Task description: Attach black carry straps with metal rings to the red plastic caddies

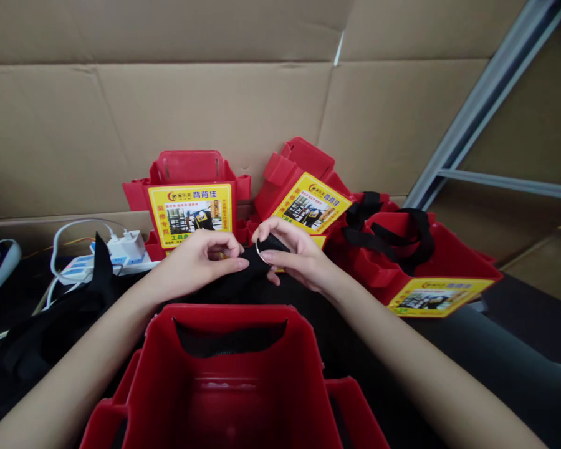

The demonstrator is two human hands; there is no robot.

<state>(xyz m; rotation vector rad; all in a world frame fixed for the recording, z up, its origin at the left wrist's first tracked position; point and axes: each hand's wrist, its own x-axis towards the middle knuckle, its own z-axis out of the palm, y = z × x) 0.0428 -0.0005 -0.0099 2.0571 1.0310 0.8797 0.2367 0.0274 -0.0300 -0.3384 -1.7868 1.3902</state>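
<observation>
Just beyond a red plastic tool box, both hands work on a black fabric strap. My left hand pinches the strap between thumb and fingers. My right hand is closed on a thin metal ring, with the strap passing at the ring. Whether the strap runs fully through the ring is hard to see. The near box stands with its open top toward me, and black webbing shows through the slot in its far wall. Its lower part is out of frame.
Behind stand more red boxes with yellow labels; one at right carries black straps. At left lie a power strip with a white charger and black fabric. A cardboard wall closes the back; a metal frame rises right.
</observation>
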